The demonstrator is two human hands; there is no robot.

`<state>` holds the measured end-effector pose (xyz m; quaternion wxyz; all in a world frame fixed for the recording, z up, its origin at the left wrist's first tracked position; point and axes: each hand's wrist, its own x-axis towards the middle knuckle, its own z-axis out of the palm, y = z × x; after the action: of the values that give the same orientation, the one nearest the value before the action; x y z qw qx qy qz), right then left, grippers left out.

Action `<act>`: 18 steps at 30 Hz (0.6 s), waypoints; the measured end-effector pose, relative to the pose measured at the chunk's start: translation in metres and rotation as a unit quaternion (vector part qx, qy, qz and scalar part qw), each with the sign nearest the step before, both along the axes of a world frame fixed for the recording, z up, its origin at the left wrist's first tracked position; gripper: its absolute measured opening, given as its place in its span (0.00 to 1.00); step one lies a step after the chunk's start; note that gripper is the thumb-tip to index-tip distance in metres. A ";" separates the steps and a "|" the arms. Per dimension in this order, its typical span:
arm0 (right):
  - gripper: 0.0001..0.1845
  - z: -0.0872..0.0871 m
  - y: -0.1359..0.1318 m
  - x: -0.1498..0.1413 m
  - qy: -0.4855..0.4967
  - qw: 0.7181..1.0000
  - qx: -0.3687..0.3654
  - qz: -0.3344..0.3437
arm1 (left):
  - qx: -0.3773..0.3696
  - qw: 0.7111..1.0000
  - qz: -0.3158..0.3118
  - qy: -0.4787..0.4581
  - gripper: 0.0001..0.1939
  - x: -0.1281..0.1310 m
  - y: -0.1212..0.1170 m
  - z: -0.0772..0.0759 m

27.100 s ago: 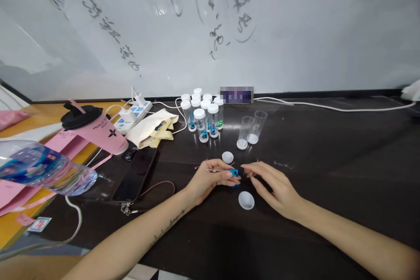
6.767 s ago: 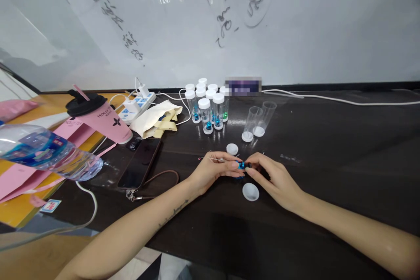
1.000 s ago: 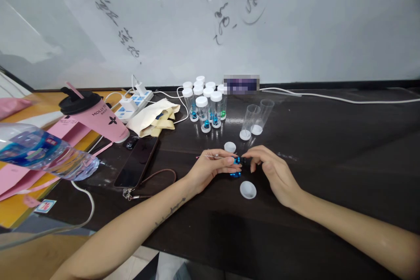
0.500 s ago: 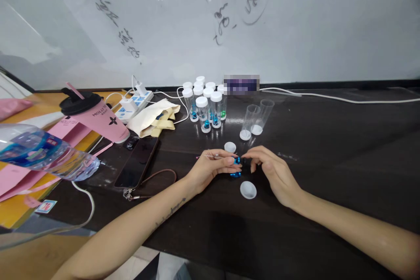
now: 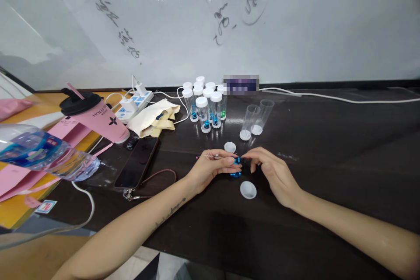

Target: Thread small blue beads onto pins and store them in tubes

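My left hand [image 5: 210, 169] rests on the dark table [image 5: 328, 162], fingers pinched on a small shiny blue bead [image 5: 236, 161] and a thin needle [image 5: 205, 156] that sticks out to the left. My right hand [image 5: 274, 174] meets it from the right, its fingertips pinched at the same blue bead. Another blue bead [image 5: 235, 174] lies on the table just below the fingers. A white cap [image 5: 248, 190] lies open side up in front of my hands, and a second white cap [image 5: 230, 147] lies behind them.
Several capped vials [image 5: 205, 105] with blue and green beads stand behind, beside two open clear vials [image 5: 254, 120]. To the left lie a black phone [image 5: 138, 162], a cream cloth pouch [image 5: 152, 122], a power strip [image 5: 134, 105], a pink cup [image 5: 95, 120] and a water bottle [image 5: 42, 153].
Nothing has visibly moved in the last second; both hands stay pinched together at the blue bead. Earlier they sat a little lower and the view has shifted slightly.
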<state>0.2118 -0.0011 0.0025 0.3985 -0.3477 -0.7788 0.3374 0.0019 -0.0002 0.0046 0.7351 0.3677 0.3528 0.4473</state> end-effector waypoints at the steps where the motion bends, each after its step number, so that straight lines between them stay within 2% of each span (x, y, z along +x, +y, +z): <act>1: 0.28 0.000 0.000 0.000 0.001 1.000 -0.002 0.000 | 0.000 1.000 0.000 -0.001 0.18 0.000 0.000 0.000; 18: 0.28 -0.002 0.002 0.000 -0.004 1.000 0.004 0.001 | 0.002 1.000 -0.001 0.000 0.17 0.000 0.000 0.000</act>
<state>0.2122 0.0006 0.0002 0.3965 -0.3463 -0.7819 0.3340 0.0023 -0.0001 0.0046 0.7352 0.3691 0.3514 0.4470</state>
